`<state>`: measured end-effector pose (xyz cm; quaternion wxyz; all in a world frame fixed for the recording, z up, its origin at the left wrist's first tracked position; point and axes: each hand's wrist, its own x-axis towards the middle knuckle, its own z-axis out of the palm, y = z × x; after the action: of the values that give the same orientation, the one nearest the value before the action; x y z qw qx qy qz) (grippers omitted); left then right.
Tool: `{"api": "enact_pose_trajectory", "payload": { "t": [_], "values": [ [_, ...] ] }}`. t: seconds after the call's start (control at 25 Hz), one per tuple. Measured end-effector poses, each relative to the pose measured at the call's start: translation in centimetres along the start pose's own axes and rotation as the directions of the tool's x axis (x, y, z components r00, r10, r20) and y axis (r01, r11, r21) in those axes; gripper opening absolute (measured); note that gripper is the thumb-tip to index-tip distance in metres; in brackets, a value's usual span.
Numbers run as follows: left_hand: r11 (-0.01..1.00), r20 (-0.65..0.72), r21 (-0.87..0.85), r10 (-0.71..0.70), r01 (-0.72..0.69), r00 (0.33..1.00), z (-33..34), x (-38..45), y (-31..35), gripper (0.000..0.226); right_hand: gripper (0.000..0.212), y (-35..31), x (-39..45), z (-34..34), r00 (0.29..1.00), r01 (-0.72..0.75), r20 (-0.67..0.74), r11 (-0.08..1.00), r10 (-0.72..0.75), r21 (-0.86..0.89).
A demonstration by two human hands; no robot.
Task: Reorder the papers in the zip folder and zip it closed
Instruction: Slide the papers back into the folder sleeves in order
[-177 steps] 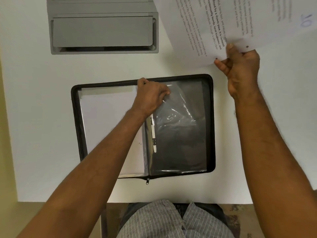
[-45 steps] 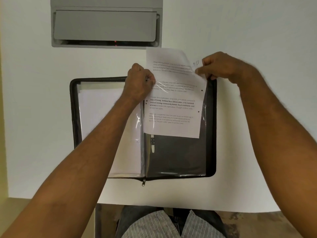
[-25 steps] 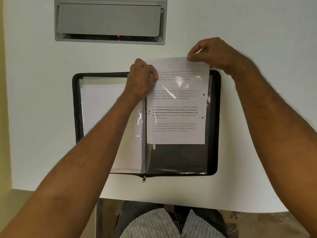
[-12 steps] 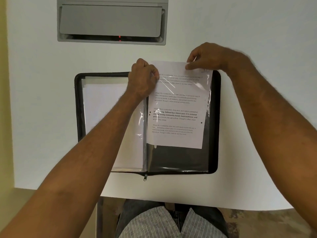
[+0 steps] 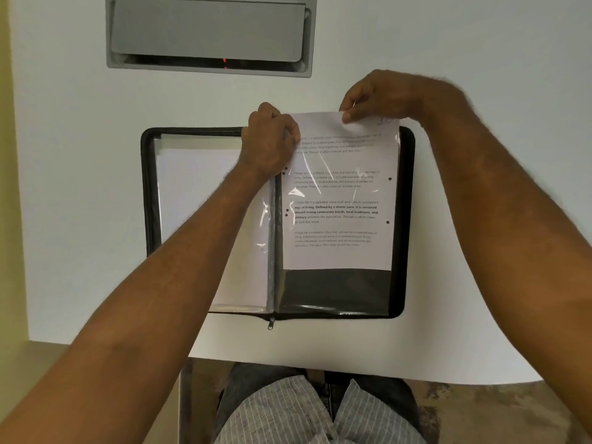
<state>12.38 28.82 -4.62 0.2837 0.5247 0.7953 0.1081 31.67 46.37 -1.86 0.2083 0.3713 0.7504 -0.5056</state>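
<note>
A black zip folder (image 5: pixel 407 219) lies open on the white table. On its right half a clear plastic sleeve (image 5: pixel 333 290) holds a printed sheet (image 5: pixel 339 193) that is partly slid in, its top edge sticking out above the folder. My right hand (image 5: pixel 381 97) pinches that top edge. My left hand (image 5: pixel 269 145) grips the sleeve's top left corner near the spine. The left half holds a stack of white papers (image 5: pixel 198 193) under plastic. The zip pull (image 5: pixel 271 324) hangs at the spine's near end.
A grey recessed box (image 5: pixel 208 33) with a flap and a small red light sits in the table beyond the folder. The table's near edge (image 5: pixel 288 362) runs just above my lap. A yellow wall strip borders the left side.
The printed sheet has slid further down into the right sleeve, with my right hand following its top edge toward the folder. My left hand has stayed at the sleeve's corner.
</note>
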Motion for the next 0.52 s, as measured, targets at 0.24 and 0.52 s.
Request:
{"api": "enact_pose_trajectory", "payload": {
  "t": [0.24, 0.52],
  "values": [
    [1.0, -0.004, 0.009, 0.014, -0.014, 1.0, 0.1, 0.0, -0.1, 0.014, 0.023, -1.1, 0.6, 1.5, 0.991, -0.113, 0.06, 0.986, 0.121, -0.126],
    [1.0, -0.005, -0.014, 0.001, -0.001, 1.0, 0.3, 0.0, -0.1, 0.014, 0.035, -2.3, 0.6, 3.5, 0.982, -0.159, 0.059, 0.954, 0.179, -0.253]
  ]
}}
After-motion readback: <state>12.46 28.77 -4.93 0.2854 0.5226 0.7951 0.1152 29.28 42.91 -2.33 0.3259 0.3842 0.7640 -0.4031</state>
